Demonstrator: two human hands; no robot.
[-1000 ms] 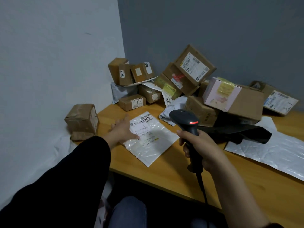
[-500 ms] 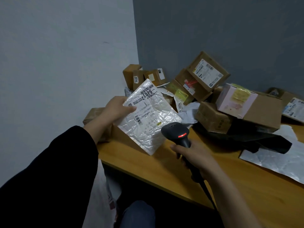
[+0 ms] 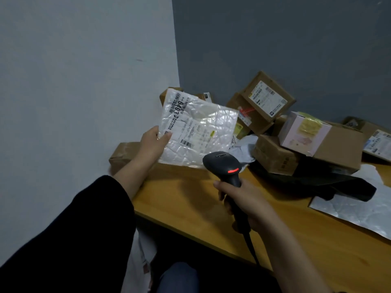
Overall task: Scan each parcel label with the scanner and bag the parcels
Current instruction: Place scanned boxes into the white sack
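My left hand (image 3: 153, 142) pinches the left edge of a white bubble mailer (image 3: 203, 132) and holds it upright above the table's far left corner, its printed label with "6403" facing me. My right hand (image 3: 245, 201) grips the handle of a black barcode scanner (image 3: 224, 166). The scanner's head sits just below the mailer's lower right edge, with a red light lit on top. Its cable runs down past the table's front edge.
A heap of labelled cardboard boxes (image 3: 268, 100) fills the back of the wooden table (image 3: 190, 199), with a pink-faced box (image 3: 302, 134) to the right. A black bag (image 3: 317, 182) and a silver mailer (image 3: 359, 210) lie at right. A brown box (image 3: 122, 153) sits against the left wall.
My left hand has lifted the white mailer off the table and raised it upright. The scanner in my right hand has come up under it. My view has swung left.
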